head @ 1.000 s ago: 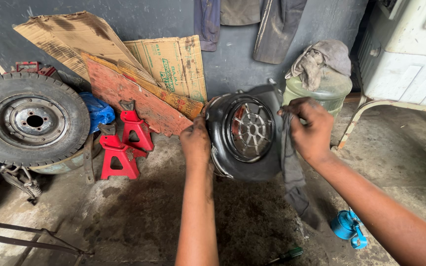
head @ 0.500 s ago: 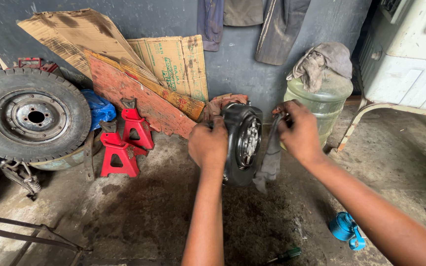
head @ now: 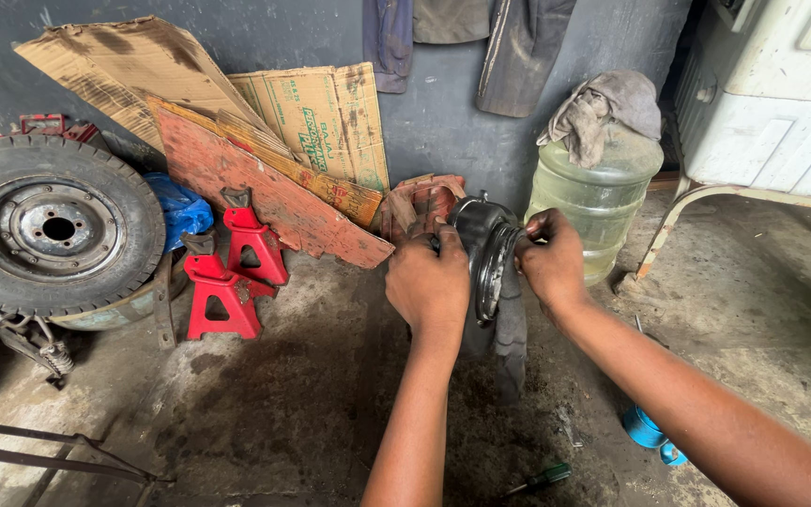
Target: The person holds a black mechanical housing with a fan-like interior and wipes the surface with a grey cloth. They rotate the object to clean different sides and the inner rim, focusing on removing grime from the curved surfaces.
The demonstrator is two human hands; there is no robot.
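1. Your left hand [head: 429, 282] and right hand [head: 551, 261] both clasp the round black metal housing [head: 482, 253], held edge-on at centre frame, above the stained floor [head: 265, 413].
2. Likely heavy, rigid, greasy (dark strip [head: 511, 329] hangs at 6 o'clock); grip the rim at 9 and 3 o'clock.

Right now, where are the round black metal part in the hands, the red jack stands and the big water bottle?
Round black metal part [head: 487, 253], head view, on its rim.
Red jack stands [head: 227, 286], head view, front stand's body.
Big clear water bottle [head: 596, 192], head view, its side wall.
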